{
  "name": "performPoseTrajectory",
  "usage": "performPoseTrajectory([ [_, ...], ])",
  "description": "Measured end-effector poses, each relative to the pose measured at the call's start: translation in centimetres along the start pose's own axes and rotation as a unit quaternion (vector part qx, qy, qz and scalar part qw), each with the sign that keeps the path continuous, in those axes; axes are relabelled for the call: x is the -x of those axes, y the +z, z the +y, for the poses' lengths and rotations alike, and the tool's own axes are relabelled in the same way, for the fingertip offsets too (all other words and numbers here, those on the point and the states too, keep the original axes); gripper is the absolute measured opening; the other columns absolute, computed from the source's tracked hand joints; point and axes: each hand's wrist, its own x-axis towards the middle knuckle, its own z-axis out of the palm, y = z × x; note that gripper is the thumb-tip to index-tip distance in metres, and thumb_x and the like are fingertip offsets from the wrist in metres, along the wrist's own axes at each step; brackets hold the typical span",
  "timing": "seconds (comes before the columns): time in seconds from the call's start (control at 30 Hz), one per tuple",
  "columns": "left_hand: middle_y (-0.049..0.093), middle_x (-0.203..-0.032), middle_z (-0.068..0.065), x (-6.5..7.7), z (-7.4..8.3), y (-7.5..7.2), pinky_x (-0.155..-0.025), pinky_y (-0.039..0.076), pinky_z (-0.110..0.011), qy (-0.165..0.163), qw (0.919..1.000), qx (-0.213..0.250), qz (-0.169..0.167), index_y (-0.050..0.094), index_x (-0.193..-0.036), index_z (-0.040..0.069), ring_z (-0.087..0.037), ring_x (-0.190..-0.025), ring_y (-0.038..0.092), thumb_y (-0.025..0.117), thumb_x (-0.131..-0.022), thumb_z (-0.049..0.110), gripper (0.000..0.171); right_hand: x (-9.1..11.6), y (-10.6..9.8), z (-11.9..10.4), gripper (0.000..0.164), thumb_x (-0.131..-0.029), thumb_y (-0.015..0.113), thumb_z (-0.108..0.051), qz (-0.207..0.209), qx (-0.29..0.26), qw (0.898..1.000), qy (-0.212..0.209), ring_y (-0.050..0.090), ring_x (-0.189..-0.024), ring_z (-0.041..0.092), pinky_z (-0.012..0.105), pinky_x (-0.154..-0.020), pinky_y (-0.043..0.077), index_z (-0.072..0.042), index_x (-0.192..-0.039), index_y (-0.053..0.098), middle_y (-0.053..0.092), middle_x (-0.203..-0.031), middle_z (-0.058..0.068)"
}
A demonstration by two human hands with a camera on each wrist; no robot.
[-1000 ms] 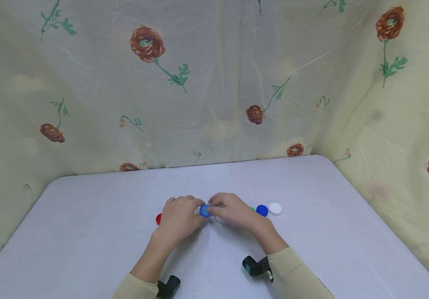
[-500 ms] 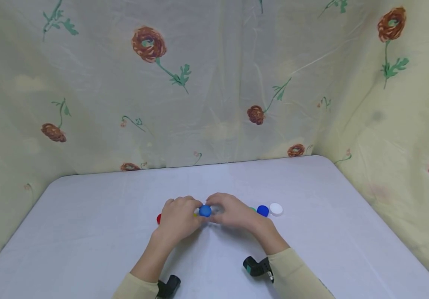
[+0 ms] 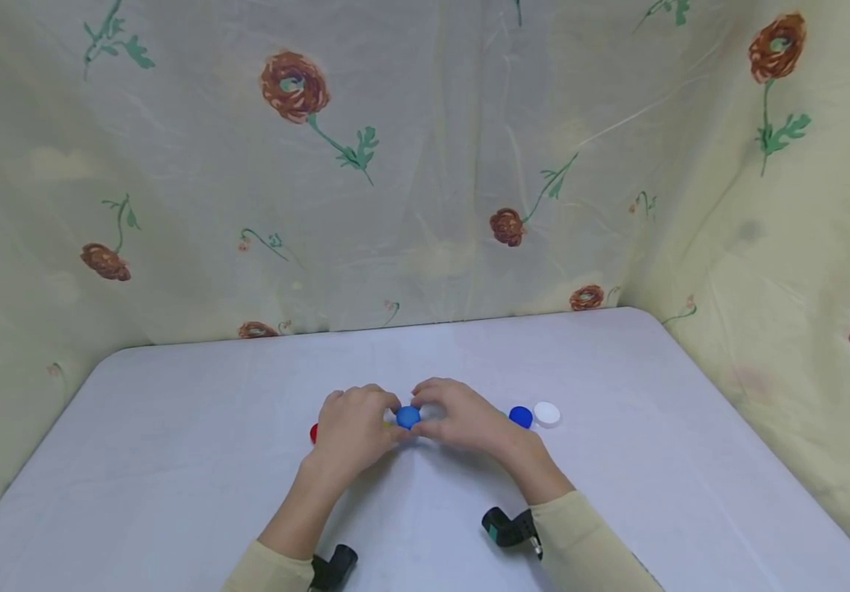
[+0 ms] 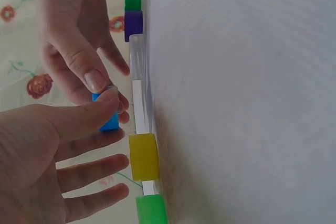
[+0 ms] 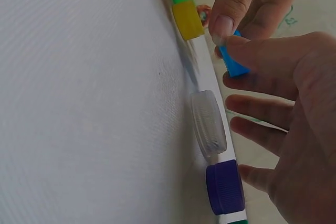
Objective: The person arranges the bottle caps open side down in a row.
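A light-blue bottle cap [image 3: 408, 417] is held up off the table between both hands. My left hand [image 3: 354, 423] pinches it by thumb and forefinger, its other fingers spread in the left wrist view. From the opposite side my right hand [image 3: 462, 417] also has thumb and forefinger on the cap's edge. Below the hands stands a row of caps: a yellow cap [image 4: 144, 157] and a green cap [image 4: 151, 209] near the left hand, a clear cap [image 5: 209, 123] and a purple cap [image 5: 226, 187] under the right. The hands mostly hide this row in the head view.
A dark-blue cap [image 3: 520, 417] and a white cap [image 3: 547, 413] lie right of the right hand. A red cap [image 3: 314, 433] peeks out left of the left hand. The white table [image 3: 173, 493] ends at a flowered curtain [image 3: 425, 164] behind.
The right fingers have shifted on the light-blue cap, drawing back and then returning to its edge. The cap stays at nearly the same place. The row's caps have not moved.
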Motion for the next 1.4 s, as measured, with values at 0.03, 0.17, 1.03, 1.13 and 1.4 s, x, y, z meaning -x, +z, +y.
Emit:
performPoseTrajectory([
  [0.03,0.076,-0.104,-0.002,0.00,0.01,0.00,-0.088,0.050,-0.048,-0.001,1.0000,0.001,0.001,0.079,-0.102,0.017,-0.025,-0.093,0.070,0.084,-0.077,0.038,0.033,-0.03,0.01,0.00,0.035,-0.089,0.072,-0.032,0.000,0.003,1.000,0.003,0.051,-0.135,0.029,0.049,-0.114,0.039,-0.011,-0.117,0.072,0.061,-0.138,0.007],
  [0.17,0.076,-0.103,-0.002,-0.03,0.04,0.09,-0.089,0.051,-0.047,-0.002,1.0000,0.000,-0.004,0.079,-0.102,0.016,-0.024,-0.094,0.070,0.084,-0.078,0.037,0.032,-0.13,0.08,0.06,0.029,-0.089,0.072,-0.028,-0.001,0.015,1.000,0.000,0.053,-0.133,0.029,0.049,-0.112,0.041,-0.011,-0.113,0.073,0.063,-0.135,0.007],
  [1.03,0.071,-0.109,-0.004,0.28,0.09,-0.06,-0.089,0.052,-0.047,-0.023,0.9951,0.002,-0.096,0.076,-0.110,0.018,-0.025,-0.100,0.067,0.083,-0.078,0.034,0.036,0.00,0.61,0.20,0.034,-0.086,0.073,-0.026,-0.035,0.062,0.997,0.012,0.049,-0.137,0.029,0.053,-0.113,0.039,-0.017,-0.119,0.071,0.057,-0.143,0.004],
  [1.13,0.071,-0.112,-0.004,0.34,-0.03,-0.13,-0.091,0.051,-0.049,-0.029,0.9946,0.007,-0.099,0.076,-0.110,0.019,-0.025,-0.103,0.066,0.084,-0.077,0.034,0.037,-0.02,0.74,0.18,0.036,-0.087,0.073,-0.027,-0.036,0.064,0.997,0.014,0.048,-0.138,0.028,0.054,-0.113,0.039,-0.017,-0.121,0.070,0.057,-0.143,0.003],
  [1.4,0.071,-0.117,-0.004,0.23,-0.50,-0.08,-0.090,0.051,-0.050,-0.027,0.9944,0.005,-0.102,0.075,-0.109,0.021,-0.026,-0.108,0.066,0.084,-0.077,0.037,0.037,0.05,0.88,0.03,0.038,-0.087,0.073,-0.031,-0.033,0.080,0.996,0.004,0.049,-0.137,0.030,0.054,-0.111,0.041,-0.019,-0.123,0.069,0.056,-0.144,0.005],
])
